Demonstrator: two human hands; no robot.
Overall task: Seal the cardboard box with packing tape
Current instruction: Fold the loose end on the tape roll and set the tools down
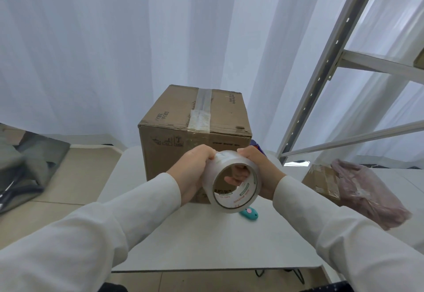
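Note:
A brown cardboard box [183, 122] stands on the white table [206, 241], flaps closed, with a strip of clear tape [202, 110] running along its top seam. In front of the box I hold a roll of clear packing tape [231, 172] with both hands, its open core facing me. My left hand [195, 172] grips the roll's left side and my right hand [259, 170] grips its right side, fingers showing through the core. Both hands are just in front of the box's near face.
A teal utility knife [250, 213] lies on the table below the roll. A metal shelf frame [325, 69] rises at right, with another taped box [321, 179] and a pink plastic bag [367, 193] beside it. White curtains hang behind. Dark bags [27, 163] lie on the floor at left.

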